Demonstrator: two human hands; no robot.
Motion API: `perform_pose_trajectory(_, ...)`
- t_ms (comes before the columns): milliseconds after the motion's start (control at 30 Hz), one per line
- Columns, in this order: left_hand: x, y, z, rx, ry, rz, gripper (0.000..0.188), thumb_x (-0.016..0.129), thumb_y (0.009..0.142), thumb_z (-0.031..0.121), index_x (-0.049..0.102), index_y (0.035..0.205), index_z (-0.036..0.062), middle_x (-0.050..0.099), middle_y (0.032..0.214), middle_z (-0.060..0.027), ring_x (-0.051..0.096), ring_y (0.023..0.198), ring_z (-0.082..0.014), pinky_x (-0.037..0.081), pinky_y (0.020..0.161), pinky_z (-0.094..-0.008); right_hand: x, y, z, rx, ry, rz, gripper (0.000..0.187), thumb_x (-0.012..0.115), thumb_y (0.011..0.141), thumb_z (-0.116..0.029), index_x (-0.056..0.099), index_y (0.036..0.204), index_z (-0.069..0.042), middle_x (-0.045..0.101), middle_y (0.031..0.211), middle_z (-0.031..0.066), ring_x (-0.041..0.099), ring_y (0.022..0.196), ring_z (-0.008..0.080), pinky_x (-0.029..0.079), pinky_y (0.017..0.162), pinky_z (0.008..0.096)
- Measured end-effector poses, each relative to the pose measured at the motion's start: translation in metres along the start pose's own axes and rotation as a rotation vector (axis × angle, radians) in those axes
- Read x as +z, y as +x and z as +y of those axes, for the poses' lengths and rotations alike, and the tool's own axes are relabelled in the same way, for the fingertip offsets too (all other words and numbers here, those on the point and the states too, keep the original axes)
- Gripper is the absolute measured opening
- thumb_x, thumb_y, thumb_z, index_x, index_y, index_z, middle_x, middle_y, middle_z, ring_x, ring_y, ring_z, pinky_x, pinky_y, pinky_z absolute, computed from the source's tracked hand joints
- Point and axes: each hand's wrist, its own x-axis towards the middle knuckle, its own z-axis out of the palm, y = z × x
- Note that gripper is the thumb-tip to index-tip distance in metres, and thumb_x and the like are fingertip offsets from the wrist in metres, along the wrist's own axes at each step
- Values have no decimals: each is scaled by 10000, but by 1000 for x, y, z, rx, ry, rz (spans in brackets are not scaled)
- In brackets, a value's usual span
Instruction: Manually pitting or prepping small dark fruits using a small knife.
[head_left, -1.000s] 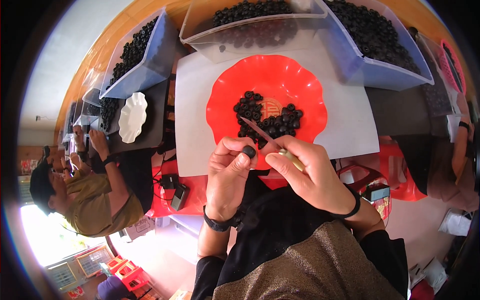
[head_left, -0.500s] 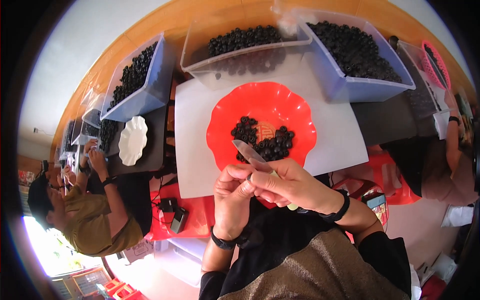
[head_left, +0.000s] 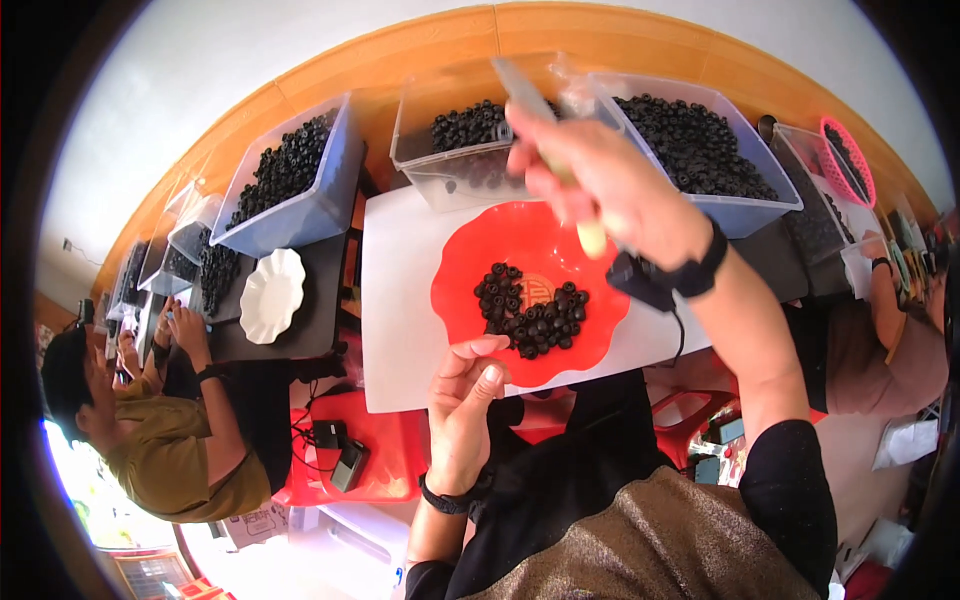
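My right hand (head_left: 610, 185) is raised over the far side of a red scalloped plate (head_left: 470, 255) and grips a knife (head_left: 520, 85), blade pointing up and away, pale handle end showing below the fist. A pile of small black rings (head_left: 530, 310) lies in the plate's middle. My left hand (head_left: 465, 400) rests at the plate's near edge with loosely curled fingers; nothing shows in it. The plate sits on a white board (head_left: 395, 310).
Behind the board stand a clear tub (head_left: 445, 170) and a blue tub (head_left: 740, 205), both with black rings. Another blue tub (head_left: 300, 215) and a white scalloped plate (head_left: 272, 295) are left. A person (head_left: 160, 450) works at left, another person (head_left: 890, 340) at right. A pink basket (head_left: 848, 160) is far right.
My right hand has lifted the knife from beside my left hand up and away over the plate. My left hand stays at the plate's near edge; the small black piece it pinched is gone from sight.
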Motion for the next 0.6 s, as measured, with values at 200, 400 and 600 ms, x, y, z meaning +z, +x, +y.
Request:
perform_pose_trajectory(200,-13,-6,-6,4,-28,93,207,603,904,58,575,1103,8,622,1107,-86,533,797,-92,412,718,-220,-34,60,13,37,187,44,372,706,850,-381,538,775,-58,470,608,-27,272,399,5,203,365,174)
perform_pose_trajectory(400,-21,-9,-10,40,44,139,193,604,905,62,582,1088,8,622,1074,-75,549,806,-93,417,707,-221,-49,37,48,202,-233,-110,253,691,870,-250,622,893,-8,522,604,-10,328,393,-1,204,349,184)
perform_pose_trajectory(600,-14,-7,-14,38,167,132,193,603,906,59,578,1092,11,625,1043,-56,573,799,-86,427,687,-220,-48,20,59,213,-462,-74,185,707,837,-157,633,891,3,565,628,25,367,393,18,233,359,195)
